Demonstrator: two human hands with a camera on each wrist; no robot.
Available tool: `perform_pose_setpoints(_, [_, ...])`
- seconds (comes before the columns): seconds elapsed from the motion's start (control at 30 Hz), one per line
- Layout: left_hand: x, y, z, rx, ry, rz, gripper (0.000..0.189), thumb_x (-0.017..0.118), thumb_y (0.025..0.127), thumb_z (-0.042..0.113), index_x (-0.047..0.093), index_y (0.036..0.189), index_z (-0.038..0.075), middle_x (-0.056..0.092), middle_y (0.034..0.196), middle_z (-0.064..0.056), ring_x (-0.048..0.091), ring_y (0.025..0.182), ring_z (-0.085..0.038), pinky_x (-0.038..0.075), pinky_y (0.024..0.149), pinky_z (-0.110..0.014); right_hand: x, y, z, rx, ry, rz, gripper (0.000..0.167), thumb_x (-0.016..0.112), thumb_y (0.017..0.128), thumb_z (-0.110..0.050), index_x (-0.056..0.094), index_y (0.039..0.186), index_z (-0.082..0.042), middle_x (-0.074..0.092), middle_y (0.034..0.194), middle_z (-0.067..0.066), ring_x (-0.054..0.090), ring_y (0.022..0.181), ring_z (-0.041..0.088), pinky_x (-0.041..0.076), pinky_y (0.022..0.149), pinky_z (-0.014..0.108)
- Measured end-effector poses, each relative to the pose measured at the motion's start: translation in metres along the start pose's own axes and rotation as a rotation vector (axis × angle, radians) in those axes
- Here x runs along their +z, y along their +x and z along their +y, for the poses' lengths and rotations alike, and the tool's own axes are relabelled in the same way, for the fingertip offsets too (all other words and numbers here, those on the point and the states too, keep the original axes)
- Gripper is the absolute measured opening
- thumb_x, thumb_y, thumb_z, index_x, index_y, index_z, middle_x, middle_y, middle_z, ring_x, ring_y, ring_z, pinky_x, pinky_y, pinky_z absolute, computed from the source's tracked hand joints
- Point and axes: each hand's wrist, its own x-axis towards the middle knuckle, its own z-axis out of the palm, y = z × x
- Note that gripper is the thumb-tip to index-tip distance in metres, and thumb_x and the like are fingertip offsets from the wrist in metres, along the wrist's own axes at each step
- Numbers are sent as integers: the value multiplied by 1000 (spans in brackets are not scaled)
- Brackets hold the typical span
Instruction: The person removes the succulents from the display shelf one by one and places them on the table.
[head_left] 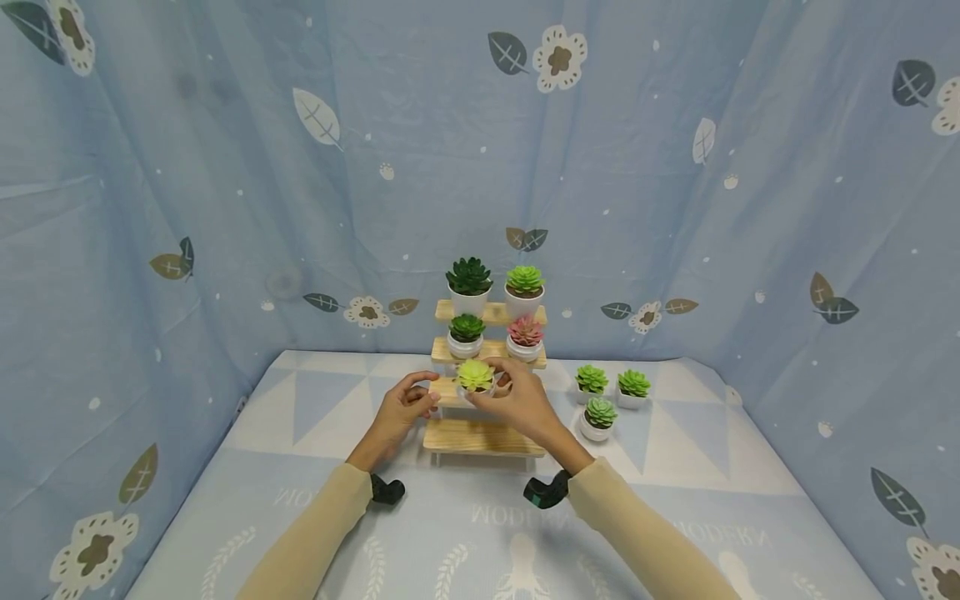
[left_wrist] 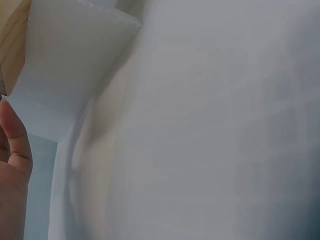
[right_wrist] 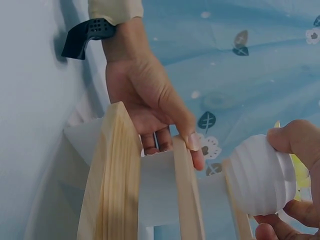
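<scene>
My right hand (head_left: pixel 522 402) pinches a small white ribbed pot (right_wrist: pixel 262 175) between thumb and fingers. A yellow-green artificial succulent (head_left: pixel 475 375) sits in this pot, over the third tier of a wooden stepped plant stand (head_left: pixel 480 435). At the left end of that same tier, my left hand (head_left: pixel 400 417) grips the board, its thumb against the edge in the right wrist view. On the top tier stand a dark green succulent (head_left: pixel 468 275) and a bright green one (head_left: pixel 524 281). The tier below carries a green succulent (head_left: pixel 467 327) and a pink one (head_left: pixel 525 330).
Right of the stand, three more potted succulents stand on the patterned tablecloth: one at the back left (head_left: pixel 591 379), one at the back right (head_left: pixel 633 384) and one in front (head_left: pixel 598 415). A blue floral curtain (head_left: pixel 420 150) hangs behind and at both sides.
</scene>
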Motion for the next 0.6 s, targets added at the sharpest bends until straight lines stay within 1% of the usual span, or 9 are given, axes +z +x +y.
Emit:
perform_pose_setpoints(0.2, [1,1,0,3,-16,4,44,71,100,19,57,142,12,66,96,-8,67,88,-21,56,77,-34,-7,-3,3,16,-5,9,66,84,85,-48,62,141,-20,62,125,-2,59,99,18,54,79,41])
perform_pose_setpoints(0.4, [2,1,-2,6,-19,11,44,71,100,18,58,141,11,66,95,-8,68,88,-21,56,76,-32,-16,-9,4,28,-10,15,67,83,85,-48,61,142,-19,61,122,1,57,97,19,52,76,41])
perform_pose_setpoints(0.5, [2,0,-1,7,-14,15,44,72,100,18,58,141,11,66,95,-8,68,89,-24,56,76,-32,-20,-11,4,23,-2,17,69,83,85,-49,61,143,-19,60,123,2,56,97,19,51,75,41])
perform_pose_setpoints(0.6, [2,0,0,6,-13,18,46,72,99,19,57,142,9,66,95,-8,67,91,-30,56,76,-33,-25,-13,6,22,15,14,70,82,86,-50,60,145,-19,59,124,2,54,97,21,50,76,41])
